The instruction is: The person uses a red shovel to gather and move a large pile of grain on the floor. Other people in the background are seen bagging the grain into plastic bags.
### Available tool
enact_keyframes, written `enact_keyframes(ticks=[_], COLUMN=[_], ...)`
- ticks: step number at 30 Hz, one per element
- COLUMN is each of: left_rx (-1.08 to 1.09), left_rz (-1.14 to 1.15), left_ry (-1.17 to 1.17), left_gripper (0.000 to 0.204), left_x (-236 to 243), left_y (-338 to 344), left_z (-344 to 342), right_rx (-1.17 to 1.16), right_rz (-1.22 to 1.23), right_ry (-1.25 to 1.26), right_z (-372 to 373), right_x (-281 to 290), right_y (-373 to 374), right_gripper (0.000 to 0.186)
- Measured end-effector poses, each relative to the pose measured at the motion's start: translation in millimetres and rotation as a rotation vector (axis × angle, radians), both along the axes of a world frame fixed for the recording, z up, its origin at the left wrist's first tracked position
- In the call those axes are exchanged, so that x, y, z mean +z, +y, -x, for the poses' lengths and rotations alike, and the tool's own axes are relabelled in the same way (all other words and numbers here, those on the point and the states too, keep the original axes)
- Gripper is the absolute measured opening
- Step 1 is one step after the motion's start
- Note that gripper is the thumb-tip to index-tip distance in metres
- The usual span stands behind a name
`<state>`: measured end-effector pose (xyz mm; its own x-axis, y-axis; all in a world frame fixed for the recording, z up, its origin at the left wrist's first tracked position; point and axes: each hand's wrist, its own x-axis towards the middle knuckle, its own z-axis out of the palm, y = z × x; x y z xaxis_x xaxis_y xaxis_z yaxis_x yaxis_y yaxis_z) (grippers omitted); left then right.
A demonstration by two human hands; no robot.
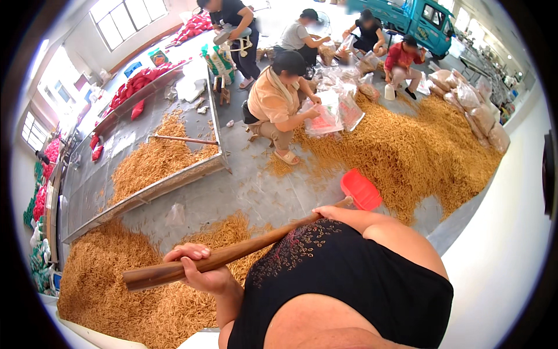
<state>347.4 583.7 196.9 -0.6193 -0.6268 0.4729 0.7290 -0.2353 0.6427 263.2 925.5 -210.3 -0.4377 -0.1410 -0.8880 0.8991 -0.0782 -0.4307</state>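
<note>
My left hand (pixel 200 270) is closed around the rear part of a long wooden handle (pixel 258 241), near its end at the lower left. My right hand (pixel 325 214) grips the same handle farther forward. A red plastic scoop (pixel 361 191) is at the far end, low over the grey floor beside a large heap of golden stick-shaped pieces (pixel 424 151). A second heap (pixel 104 279) of the same pieces lies below me to the left, under the rear of the handle.
A metal-rimmed low platform (pixel 93 180) holds more pieces, a rake and red bags. Several co-workers (pixel 273 102) sit or stand ahead among plastic bags (pixel 343 90), one close in front. Full sacks (pixel 471 107) line the right. A teal three-wheeled vehicle (pixel 424 26) stands behind.
</note>
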Motion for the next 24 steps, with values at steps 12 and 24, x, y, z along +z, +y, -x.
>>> enact_keyframes(ticks=[12, 24], left_rx=[0.007, 0.010], left_rz=[-0.015, -0.034], left_ry=[0.004, -0.022], left_gripper=[0.015, 0.014], left_x=[4.3, -6.6], left_y=[-3.7, -10.9], left_z=[-1.8, 0.7], right_rx=[-0.066, -0.062], right_rz=[-0.026, -0.095], right_ry=[-0.024, -0.010], right_z=[4.8, 5.2], right_x=[-39.4, -20.9], right_y=[-2.8, -7.5], right_gripper=[0.024, 0.020])
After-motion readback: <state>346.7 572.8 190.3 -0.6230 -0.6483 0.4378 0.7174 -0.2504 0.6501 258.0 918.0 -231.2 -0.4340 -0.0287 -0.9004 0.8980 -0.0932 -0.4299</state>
